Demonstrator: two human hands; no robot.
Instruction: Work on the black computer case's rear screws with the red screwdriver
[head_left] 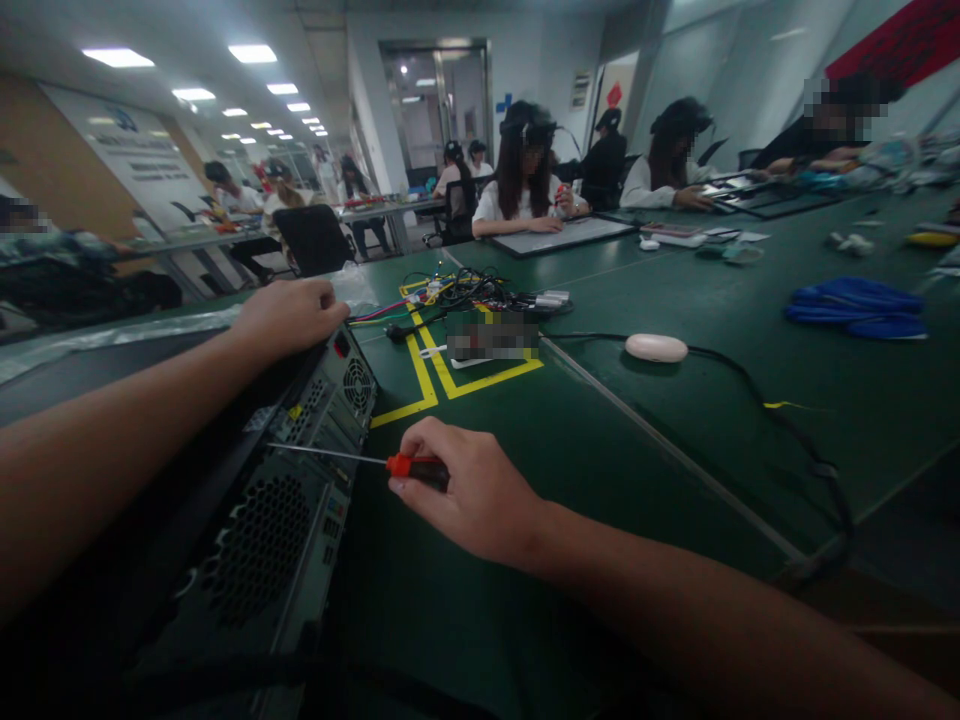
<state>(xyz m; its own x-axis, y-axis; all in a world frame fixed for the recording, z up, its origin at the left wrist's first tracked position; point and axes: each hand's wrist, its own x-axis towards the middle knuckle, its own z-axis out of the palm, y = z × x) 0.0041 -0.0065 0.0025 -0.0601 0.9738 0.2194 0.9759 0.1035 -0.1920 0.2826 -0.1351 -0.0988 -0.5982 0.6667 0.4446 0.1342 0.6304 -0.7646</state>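
Right hand (pixel 476 490) is grasping a screwdriver (pixel 399 466) at the computer (pixel 259 535); left hand (pixel 289 313) is curling atop, grip unclear; straight aim should be preventing slips.

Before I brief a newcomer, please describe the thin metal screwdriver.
On the green table, find the boxy black computer case. At its vented rear, the right hand holds the thin metal screwdriver by its red-and-black handle. Unlike the case's small red switch, it has a long shaft.

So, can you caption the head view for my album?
Right hand holds a screwdriver at the back of a computer case, left hand at its far corner.
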